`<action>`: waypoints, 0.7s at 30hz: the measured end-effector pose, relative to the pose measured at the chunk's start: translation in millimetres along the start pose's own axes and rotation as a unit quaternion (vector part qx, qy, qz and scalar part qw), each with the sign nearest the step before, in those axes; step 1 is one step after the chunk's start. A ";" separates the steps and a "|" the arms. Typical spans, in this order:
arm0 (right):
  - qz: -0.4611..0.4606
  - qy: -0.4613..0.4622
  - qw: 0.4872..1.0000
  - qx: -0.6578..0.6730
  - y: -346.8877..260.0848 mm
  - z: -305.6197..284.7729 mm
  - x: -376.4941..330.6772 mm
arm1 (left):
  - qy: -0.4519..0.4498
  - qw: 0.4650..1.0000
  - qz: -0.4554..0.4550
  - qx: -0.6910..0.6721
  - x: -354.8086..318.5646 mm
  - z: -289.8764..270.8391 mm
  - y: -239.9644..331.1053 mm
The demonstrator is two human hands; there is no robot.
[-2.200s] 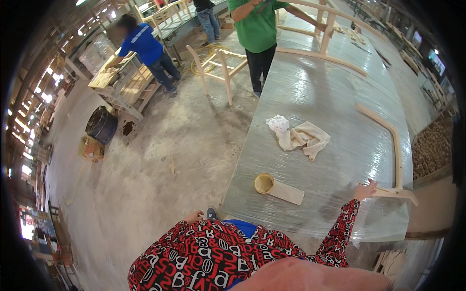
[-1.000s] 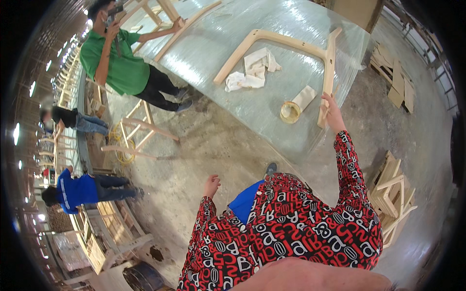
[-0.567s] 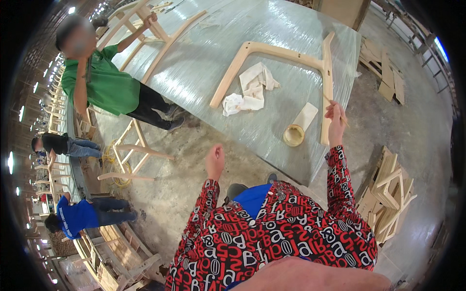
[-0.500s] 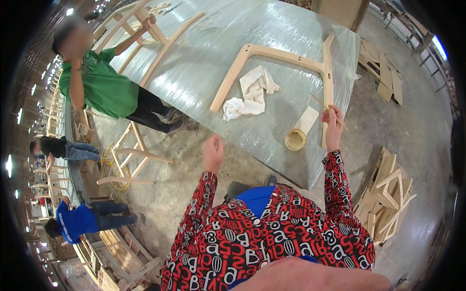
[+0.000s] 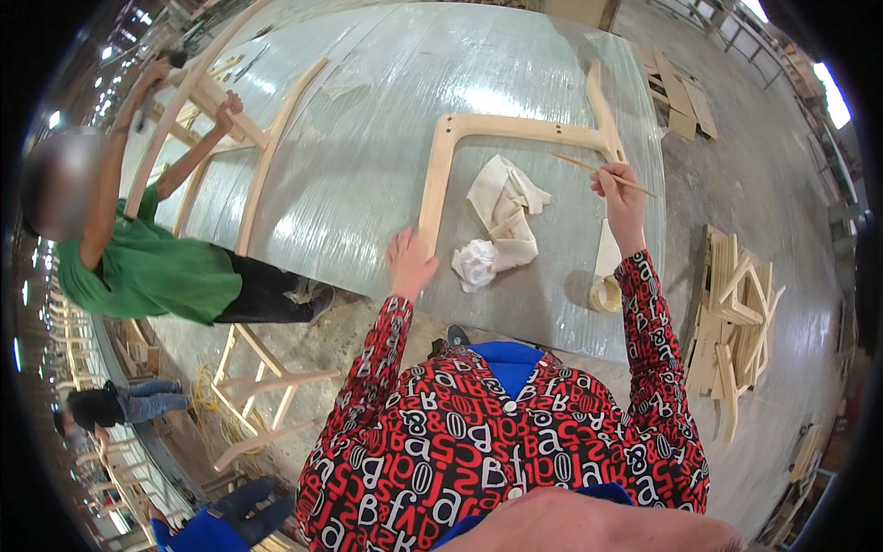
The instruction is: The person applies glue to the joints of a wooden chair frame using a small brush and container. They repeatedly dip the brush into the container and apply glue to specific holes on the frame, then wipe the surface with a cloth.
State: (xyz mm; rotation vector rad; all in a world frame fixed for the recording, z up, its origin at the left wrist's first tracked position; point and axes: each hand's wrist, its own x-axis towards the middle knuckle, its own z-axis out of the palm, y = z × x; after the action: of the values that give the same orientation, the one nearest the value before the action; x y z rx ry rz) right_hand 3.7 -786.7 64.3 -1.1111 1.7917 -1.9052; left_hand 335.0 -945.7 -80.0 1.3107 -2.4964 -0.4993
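On the plastic-covered table lies a pale wooden chair frame part (image 5: 515, 126), shaped like a wide U with dark holes at its corners. My left hand (image 5: 409, 264) is at the near end of its left leg, fingers stretched out beside the wood; firm contact is hard to make out. A thin wooden stick (image 5: 584, 164) is pinched in my right hand (image 5: 621, 204), over the frame's right leg and partly hiding it. A crumpled white cloth (image 5: 504, 207) lies inside the U. Near my right wrist stands an open tub of tan paste (image 5: 604, 294), partly covered by my sleeve.
At the left a person in a green shirt (image 5: 152, 271) handles a larger wooden chair frame (image 5: 267, 152) on the same table (image 5: 368, 101). Wooden parts (image 5: 736, 304) are stacked on the floor at right, with cardboard pieces (image 5: 676, 97) beyond. Another frame (image 5: 267, 386) stands at lower left.
My left hand has gone from above the floor to the end of the frame's left leg, its fingers opening. The right hand with the stick has moved farther up the right leg. The view has turned.
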 end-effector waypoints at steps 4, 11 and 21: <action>-0.002 -0.032 0.999 0.009 7.3 61.6 32.1 | 0.000 0.999 0.048 -0.015 -27.8 -10.0 -45.4; -0.036 -0.114 0.986 -0.120 30.2 175.0 104.2 | -0.018 0.996 0.049 -0.068 -27.7 -13.4 -52.5; -0.087 -0.324 0.901 -0.274 56.2 255.5 182.9 | -0.027 0.993 0.014 -0.115 -4.8 -11.4 -46.2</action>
State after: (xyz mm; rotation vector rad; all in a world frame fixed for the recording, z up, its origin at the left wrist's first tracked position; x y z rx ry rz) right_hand 46.3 -1102.8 51.5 -1.8677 1.8754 -0.8921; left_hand 376.1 -968.1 -89.6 1.1862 -2.4101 -0.7996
